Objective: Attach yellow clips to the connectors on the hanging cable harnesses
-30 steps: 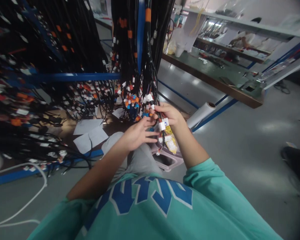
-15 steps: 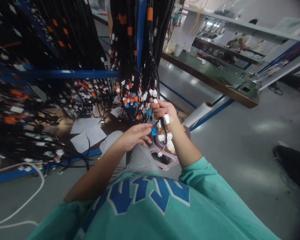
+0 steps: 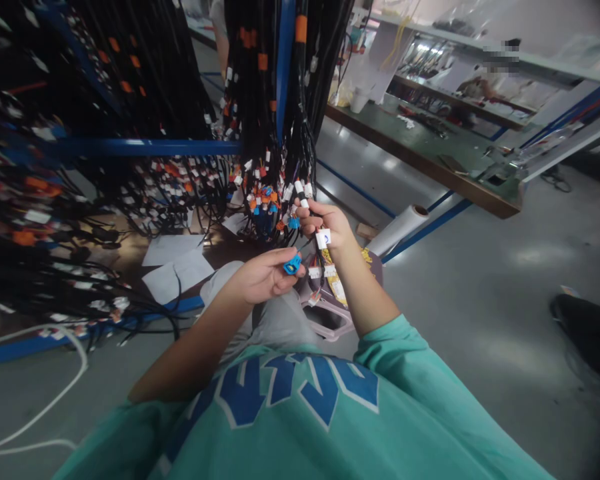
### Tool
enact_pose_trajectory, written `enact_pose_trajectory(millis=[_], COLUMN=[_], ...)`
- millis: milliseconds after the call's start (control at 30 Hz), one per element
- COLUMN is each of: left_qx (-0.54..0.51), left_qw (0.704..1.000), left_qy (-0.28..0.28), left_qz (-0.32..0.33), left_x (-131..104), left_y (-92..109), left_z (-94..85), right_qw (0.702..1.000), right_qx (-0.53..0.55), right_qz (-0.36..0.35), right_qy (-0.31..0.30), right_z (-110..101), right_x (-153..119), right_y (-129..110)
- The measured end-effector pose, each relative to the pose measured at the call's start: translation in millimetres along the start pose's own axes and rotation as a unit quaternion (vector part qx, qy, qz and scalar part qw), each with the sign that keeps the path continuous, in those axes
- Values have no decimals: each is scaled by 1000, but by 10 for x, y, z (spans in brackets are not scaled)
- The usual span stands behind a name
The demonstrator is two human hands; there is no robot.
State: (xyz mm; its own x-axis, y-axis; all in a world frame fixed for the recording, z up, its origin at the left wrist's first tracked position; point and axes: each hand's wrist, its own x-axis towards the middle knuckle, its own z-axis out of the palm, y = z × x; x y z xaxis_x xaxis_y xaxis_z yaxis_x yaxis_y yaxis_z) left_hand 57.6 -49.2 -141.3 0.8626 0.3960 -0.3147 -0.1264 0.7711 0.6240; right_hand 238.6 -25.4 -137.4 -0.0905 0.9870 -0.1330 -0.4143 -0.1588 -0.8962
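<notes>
A blue connector (image 3: 292, 265) is pinched between the thumb and fingers of my left hand (image 3: 266, 275). My right hand (image 3: 327, 225), up and to the right of it, has its fingers closed round a bunch of black wires. White connectors (image 3: 322, 272) dangle from that bunch below the palm, and a white tag (image 3: 323, 239) lies against the hand. Just beyond my right fingers hang more white plugs. A second blue connector (image 3: 293, 223) is beside those fingertips, among orange and blue connectors (image 3: 264, 199) on the hanging harnesses.
Black harnesses hang from a blue rack (image 3: 150, 147) at the left. White paper sheets (image 3: 177, 270) lie on its lower shelf. A pink stool (image 3: 333, 325) stands under my right hand, near a white roll (image 3: 405, 230). A green-topped workbench (image 3: 430, 143) is at the right; a person is farther back.
My left fingers have closed on the blue connector, which hung beside them before, and turned it. My right hand has shifted slightly left, and the wires with their white connectors moved left too.
</notes>
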Motion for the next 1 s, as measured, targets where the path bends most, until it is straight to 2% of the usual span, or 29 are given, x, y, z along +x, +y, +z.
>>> enact_pose_trajectory(millis=[233,333,467,667,800,900,1000], left_qx=[72,87,48,-4,-38,-66,-87], left_qw=[996,994,989,985,989,992,991], left_qy=[8,32,84,56,60,55,64], left_qz=[45,60,115,161,129,89,78], left_x=[63,101,161,211,172,124,79], left_y=[-97,-126,-102,-71,-17,53,108], left_z=[-70,-112,-134,-110,-69,-31,12], right_qw=[990,986,989,990,990,990,990], right_qx=[117,146,109,48,36,24,6], right_qz=[56,61,82,123,126,120,111], right_qy=[-48,-62,-60,-54,-61,-71,-84], right_z=[-22,-17,67,300,398,416,410], right_x=[3,-16,-56,-121,-153,-147,-113], right_y=[-27,-31,-22,-48,-106,-124,-105])
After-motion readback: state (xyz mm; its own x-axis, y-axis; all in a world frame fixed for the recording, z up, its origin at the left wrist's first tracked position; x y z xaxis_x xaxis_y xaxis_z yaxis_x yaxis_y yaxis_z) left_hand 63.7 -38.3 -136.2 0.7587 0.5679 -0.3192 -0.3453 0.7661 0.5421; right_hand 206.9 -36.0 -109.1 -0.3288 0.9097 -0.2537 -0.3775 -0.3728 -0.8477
